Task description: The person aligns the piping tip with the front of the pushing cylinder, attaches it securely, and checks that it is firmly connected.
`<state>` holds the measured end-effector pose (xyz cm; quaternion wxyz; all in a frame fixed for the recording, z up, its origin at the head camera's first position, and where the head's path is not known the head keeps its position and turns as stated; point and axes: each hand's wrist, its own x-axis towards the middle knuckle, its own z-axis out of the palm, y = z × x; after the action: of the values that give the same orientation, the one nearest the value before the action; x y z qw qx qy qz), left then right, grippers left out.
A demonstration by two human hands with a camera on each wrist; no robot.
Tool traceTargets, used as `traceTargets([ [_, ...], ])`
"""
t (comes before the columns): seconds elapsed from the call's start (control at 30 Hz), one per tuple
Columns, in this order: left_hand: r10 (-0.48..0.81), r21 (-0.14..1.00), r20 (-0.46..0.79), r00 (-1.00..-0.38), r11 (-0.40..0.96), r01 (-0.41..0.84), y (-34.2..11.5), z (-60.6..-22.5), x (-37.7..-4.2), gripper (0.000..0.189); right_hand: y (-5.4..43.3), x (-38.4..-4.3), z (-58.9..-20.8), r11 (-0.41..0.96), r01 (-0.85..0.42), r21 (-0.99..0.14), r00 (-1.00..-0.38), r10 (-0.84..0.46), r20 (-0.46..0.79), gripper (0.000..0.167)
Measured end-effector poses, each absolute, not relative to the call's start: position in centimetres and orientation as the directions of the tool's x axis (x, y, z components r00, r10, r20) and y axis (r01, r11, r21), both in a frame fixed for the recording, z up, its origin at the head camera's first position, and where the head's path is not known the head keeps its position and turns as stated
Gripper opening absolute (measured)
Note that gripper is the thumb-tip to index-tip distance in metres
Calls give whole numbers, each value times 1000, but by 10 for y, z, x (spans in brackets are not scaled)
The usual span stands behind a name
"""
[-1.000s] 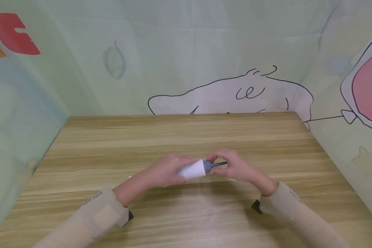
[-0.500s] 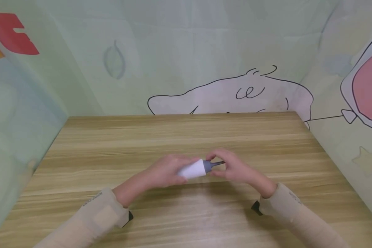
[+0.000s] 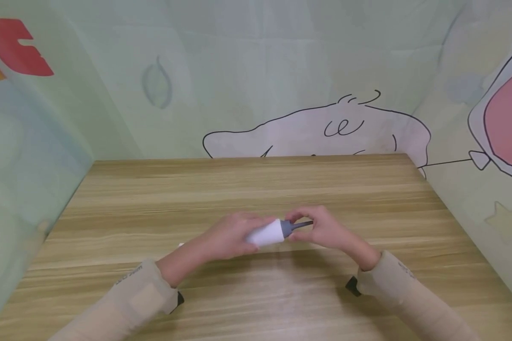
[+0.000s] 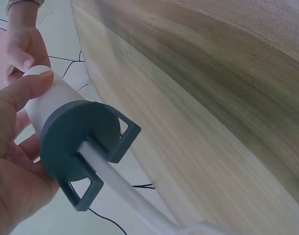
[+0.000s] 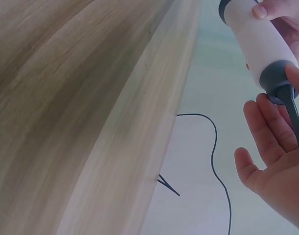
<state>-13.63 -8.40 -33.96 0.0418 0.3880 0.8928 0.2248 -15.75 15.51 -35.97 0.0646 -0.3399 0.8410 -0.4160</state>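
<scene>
A white-barrelled syringe [image 3: 268, 233] with a grey nozzle [image 3: 296, 226] is held sideways above the table. My left hand [image 3: 232, 235] grips its barrel, thumb along the near side. The left wrist view shows the dark grey end flange [image 4: 80, 139] with two square finger loops, and a white plunger rod [image 4: 125, 191] coming out of it. At the other end, my right hand [image 3: 324, 229] pinches the grey collar [image 5: 276, 78] between thumb and fingers. The thin nozzle points over the right palm, while the little finger stands away from the syringe.
The wood-grain table [image 3: 256, 189] spreads beneath both hands. Behind it and at the sides hangs a pale green printed cloth [image 3: 213, 71] with cartoon drawings. Its lower border meets the table's back edge.
The right hand's fingers and wrist shift slightly at the grey collar. The left hand and the syringe stay almost where they were.
</scene>
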Motion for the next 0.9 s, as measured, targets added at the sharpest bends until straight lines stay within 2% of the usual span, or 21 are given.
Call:
traceTargets([
  [0.2, 701, 463, 72, -709, 607, 646, -85, -338, -138, 62, 155, -160, -365, 326, -670, -667, -655, -682, 325, 36],
  [0.3, 706, 462, 68, -705, 604, 650, -85, -339, -138, 63, 155, -160, -367, 299, -697, -651, -638, -674, 373, 34],
  [0.6, 725, 453, 85, -684, 583, 674, -84, -341, -134, 62, 155, -155, -364, 356, -603, -714, -725, -617, 305, 29],
  [0.9, 733, 424, 81, -675, 588, 689, -83, -343, -133, 63, 153, -158, -366, 319, -562, -763, -739, -608, 290, 26],
])
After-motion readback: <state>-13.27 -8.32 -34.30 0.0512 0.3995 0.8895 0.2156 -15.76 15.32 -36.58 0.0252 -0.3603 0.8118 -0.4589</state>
